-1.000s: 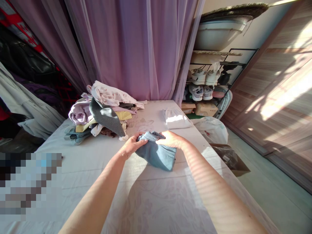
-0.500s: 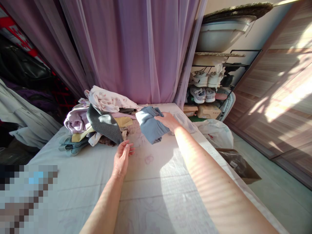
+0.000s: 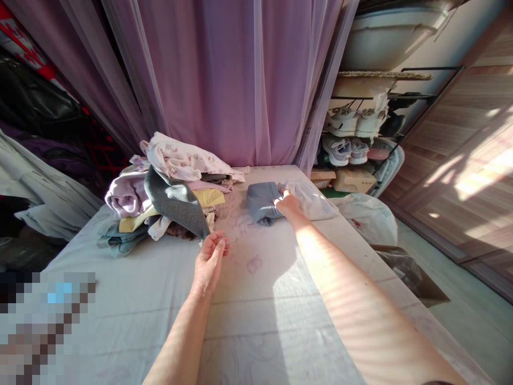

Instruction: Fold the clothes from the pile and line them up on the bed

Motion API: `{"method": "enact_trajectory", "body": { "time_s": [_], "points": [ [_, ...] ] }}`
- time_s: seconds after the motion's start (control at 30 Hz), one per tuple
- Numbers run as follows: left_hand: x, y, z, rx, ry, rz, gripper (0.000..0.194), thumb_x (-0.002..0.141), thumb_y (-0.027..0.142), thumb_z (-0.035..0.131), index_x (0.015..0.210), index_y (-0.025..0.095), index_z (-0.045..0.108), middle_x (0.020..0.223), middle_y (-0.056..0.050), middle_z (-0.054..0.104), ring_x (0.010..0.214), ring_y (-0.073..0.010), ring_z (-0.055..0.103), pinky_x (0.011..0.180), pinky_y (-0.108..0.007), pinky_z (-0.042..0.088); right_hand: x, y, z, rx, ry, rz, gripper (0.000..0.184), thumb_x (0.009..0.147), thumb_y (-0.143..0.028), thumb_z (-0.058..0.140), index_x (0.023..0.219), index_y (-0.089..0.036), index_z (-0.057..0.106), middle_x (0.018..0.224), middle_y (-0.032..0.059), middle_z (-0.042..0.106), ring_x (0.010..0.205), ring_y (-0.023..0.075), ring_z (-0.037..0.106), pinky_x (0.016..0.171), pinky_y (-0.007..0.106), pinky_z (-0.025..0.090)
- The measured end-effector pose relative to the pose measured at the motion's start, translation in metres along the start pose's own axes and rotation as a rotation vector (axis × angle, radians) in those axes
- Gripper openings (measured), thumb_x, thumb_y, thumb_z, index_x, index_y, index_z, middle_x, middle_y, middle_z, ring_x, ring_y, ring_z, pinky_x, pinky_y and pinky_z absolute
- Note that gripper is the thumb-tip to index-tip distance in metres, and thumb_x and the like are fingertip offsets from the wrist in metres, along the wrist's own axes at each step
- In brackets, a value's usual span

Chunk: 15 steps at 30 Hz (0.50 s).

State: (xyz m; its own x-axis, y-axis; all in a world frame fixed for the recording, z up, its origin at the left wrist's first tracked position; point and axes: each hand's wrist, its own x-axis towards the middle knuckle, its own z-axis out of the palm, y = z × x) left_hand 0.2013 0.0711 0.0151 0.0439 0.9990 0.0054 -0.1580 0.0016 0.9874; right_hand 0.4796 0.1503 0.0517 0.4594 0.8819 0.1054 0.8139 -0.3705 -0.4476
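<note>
The right arm stretches forward over the bed (image 3: 248,321), with the right hand (image 3: 286,204) low and palm down. Its fingers (image 3: 280,199) are open, not gripping, and rest at the edge of a folded blue garment (image 3: 261,203). That garment lies near the bed's far edge, just beside a folded white garment (image 3: 311,200). The left hand (image 3: 210,262) is raised and empty, its fingers loosely spread, near the front of a clothes pile (image 3: 168,198).

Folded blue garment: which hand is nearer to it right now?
Right. The right hand is at the right edge of the folded blue garment; the left hand is farther off, toward the viewer and to its left.
</note>
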Motion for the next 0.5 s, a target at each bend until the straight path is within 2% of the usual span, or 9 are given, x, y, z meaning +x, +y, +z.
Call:
{"method": "enact_trajectory", "body": {
  "time_s": [0.07, 0.13, 0.27, 0.33, 0.43, 0.5],
  "points": [
    [0.0, 0.001, 0.0, 0.001, 0.0, -0.005, 0.058, 0.07, 0.06, 0.074, 0.108, 0.018, 0.063, 0.092, -0.005, 0.07, 0.077, -0.0156, 0.067, 0.072, -0.03, 0.055, -0.008, -0.005, -0.003, -0.017, 0.008, 0.036, 0.056, 0.088, -0.024, 0.054, 0.139, -0.001, 0.048, 0.118, 0.0254, 0.065, 0.106, 0.0296, 0.062, 0.085, 0.036, 0.042],
    [-0.001, 0.001, 0.001, 0.003, -0.006, -0.007, 0.058, 0.07, 0.059, 0.074, 0.108, 0.018, 0.063, 0.093, -0.006, 0.071, 0.077, -0.0155, 0.067, 0.073, -0.03, 0.055, -0.017, -0.015, -0.007, -0.033, 0.041, 0.022, 0.055, 0.089, -0.024, 0.052, 0.141, -0.007, 0.048, 0.133, 0.024, 0.058, 0.118, 0.0307, 0.056, 0.094, 0.038, 0.04],
    [-0.001, 0.002, 0.001, 0.027, -0.024, -0.007, 0.055, 0.071, 0.059, 0.074, 0.106, 0.018, 0.064, 0.093, -0.006, 0.071, 0.078, -0.0158, 0.067, 0.073, -0.03, 0.055, -0.028, -0.041, -0.006, -0.112, 0.129, -0.256, 0.049, 0.094, -0.03, 0.046, 0.142, -0.02, 0.05, 0.155, 0.013, 0.039, 0.142, 0.0294, 0.032, 0.115, 0.047, 0.024],
    [-0.001, 0.002, 0.001, 0.037, -0.024, -0.012, 0.056, 0.07, 0.059, 0.074, 0.106, 0.017, 0.064, 0.093, -0.006, 0.071, 0.078, -0.0161, 0.067, 0.073, -0.03, 0.055, -0.029, -0.049, 0.002, -0.161, 0.044, -0.37, 0.05, 0.097, -0.036, 0.041, 0.144, -0.023, 0.048, 0.159, 0.0099, 0.036, 0.146, 0.0285, 0.027, 0.118, 0.052, 0.019],
    [-0.002, 0.002, 0.001, 0.045, -0.029, -0.016, 0.056, 0.07, 0.06, 0.073, 0.106, 0.018, 0.064, 0.094, -0.007, 0.071, 0.079, -0.0165, 0.067, 0.073, -0.03, 0.055, -0.028, -0.047, 0.019, -0.237, -0.177, -0.351, 0.055, 0.099, -0.048, 0.034, 0.15, -0.028, 0.041, 0.162, 0.007, 0.029, 0.149, 0.0291, 0.022, 0.117, 0.061, 0.015],
    [-0.002, 0.003, 0.001, 0.048, -0.035, -0.016, 0.055, 0.071, 0.06, 0.072, 0.105, 0.018, 0.065, 0.094, -0.006, 0.071, 0.079, -0.0163, 0.067, 0.073, -0.029, 0.054, -0.029, -0.04, 0.028, -0.28, -0.247, -0.328, 0.057, 0.1, -0.053, 0.03, 0.151, -0.03, 0.039, 0.163, 0.006, 0.025, 0.15, 0.0298, 0.019, 0.116, 0.064, 0.013]
  ]
}}
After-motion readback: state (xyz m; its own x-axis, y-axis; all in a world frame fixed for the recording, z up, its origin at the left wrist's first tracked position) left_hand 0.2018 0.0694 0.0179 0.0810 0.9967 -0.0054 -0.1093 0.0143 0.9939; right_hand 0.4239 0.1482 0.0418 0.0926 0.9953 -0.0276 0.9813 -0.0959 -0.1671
